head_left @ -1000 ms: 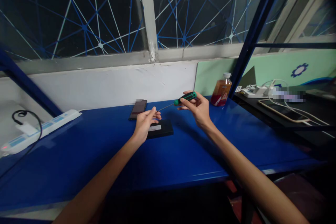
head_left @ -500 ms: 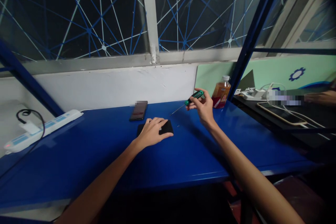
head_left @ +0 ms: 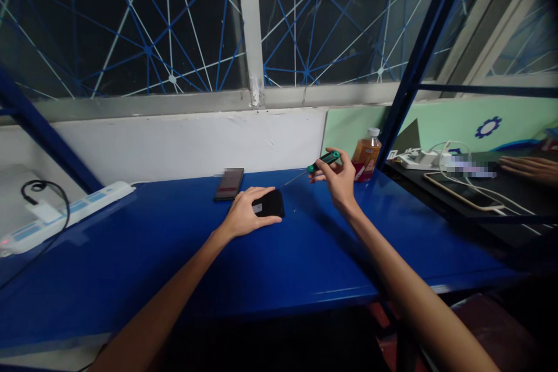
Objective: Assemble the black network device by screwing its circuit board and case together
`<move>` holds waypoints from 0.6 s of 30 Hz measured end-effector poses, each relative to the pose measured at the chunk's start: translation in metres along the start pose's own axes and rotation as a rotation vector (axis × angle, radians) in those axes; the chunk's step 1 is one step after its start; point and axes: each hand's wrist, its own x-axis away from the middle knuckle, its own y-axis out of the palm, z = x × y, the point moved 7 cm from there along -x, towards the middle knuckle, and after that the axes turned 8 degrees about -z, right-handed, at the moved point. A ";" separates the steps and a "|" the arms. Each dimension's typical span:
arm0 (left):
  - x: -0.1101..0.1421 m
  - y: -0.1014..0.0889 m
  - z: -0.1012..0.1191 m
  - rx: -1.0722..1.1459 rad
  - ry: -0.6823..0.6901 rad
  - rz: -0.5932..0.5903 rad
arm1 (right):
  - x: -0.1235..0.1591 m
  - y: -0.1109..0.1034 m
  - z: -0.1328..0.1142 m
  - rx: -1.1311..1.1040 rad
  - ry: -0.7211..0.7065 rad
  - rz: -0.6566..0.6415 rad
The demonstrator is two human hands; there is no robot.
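Note:
My left hand (head_left: 243, 214) grips a flat black device with a white label (head_left: 270, 204) and tilts it up off the blue table (head_left: 279, 256). My right hand (head_left: 339, 177) is closed on a green-handled screwdriver (head_left: 321, 160), held above the table with its thin shaft pointing left and down toward the black device. A tiny screw-like speck (head_left: 295, 210) lies on the table just right of the device. A dark phone (head_left: 229, 183) lies flat behind my left hand, near the wall.
A white power strip (head_left: 65, 215) with a black cable lies at the far left. An orange-liquid bottle (head_left: 366, 156) stands by a blue post. On the right bench lie a phone (head_left: 462, 192), white cables and another person's hand (head_left: 529, 167).
My left hand let go of the screwdriver tip, came down on the black device, and now lifts its edge. My right hand with the screwdriver drew slightly right.

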 end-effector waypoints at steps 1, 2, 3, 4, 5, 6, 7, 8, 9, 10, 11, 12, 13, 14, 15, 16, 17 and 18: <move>0.000 -0.002 0.001 0.024 -0.001 0.007 | 0.001 0.001 -0.001 -0.001 -0.004 -0.005; 0.000 -0.003 0.002 0.043 -0.002 0.014 | 0.001 0.002 -0.001 -0.005 -0.005 -0.009; 0.000 -0.004 0.003 0.058 -0.002 0.022 | 0.001 0.002 -0.001 -0.010 -0.006 -0.012; 0.001 -0.005 0.004 0.069 -0.001 0.027 | 0.002 0.003 -0.002 -0.018 -0.005 -0.014; 0.001 -0.005 0.005 0.076 0.000 0.032 | 0.002 0.004 -0.002 -0.024 -0.004 -0.016; 0.001 -0.006 0.005 0.080 0.002 0.037 | 0.002 0.004 -0.002 -0.026 -0.003 -0.017; 0.001 -0.007 0.006 0.084 0.003 0.042 | 0.002 0.004 -0.002 -0.022 -0.001 -0.019; 0.001 -0.007 0.006 0.088 0.005 0.046 | 0.002 0.005 -0.002 -0.012 0.000 -0.022; 0.001 -0.007 0.006 0.091 0.008 0.048 | 0.002 0.005 -0.001 0.001 0.001 -0.026; 0.001 -0.007 0.007 0.092 0.010 0.048 | 0.002 0.006 -0.001 0.015 0.001 -0.033; 0.001 -0.007 0.007 0.093 0.013 0.048 | 0.002 0.006 -0.001 0.026 0.000 -0.040; 0.001 -0.007 0.008 0.093 0.016 0.044 | 0.002 0.007 -0.001 0.033 -0.002 -0.046; 0.001 -0.007 0.008 0.094 0.019 0.042 | 0.003 0.008 0.000 0.035 -0.005 -0.051; 0.001 -0.007 0.009 0.095 0.021 0.041 | 0.003 0.008 0.000 0.033 -0.008 -0.053; 0.001 -0.007 0.009 0.098 0.023 0.040 | 0.003 0.009 0.000 0.028 -0.011 -0.055; 0.001 -0.007 0.009 0.101 0.024 0.040 | 0.004 0.009 0.000 0.023 -0.013 -0.056; 0.001 -0.007 0.010 0.103 0.025 0.040 | 0.004 0.009 0.000 0.020 -0.016 -0.058; 0.001 -0.007 0.010 0.105 0.025 0.041 | 0.003 0.009 0.000 0.019 -0.020 -0.059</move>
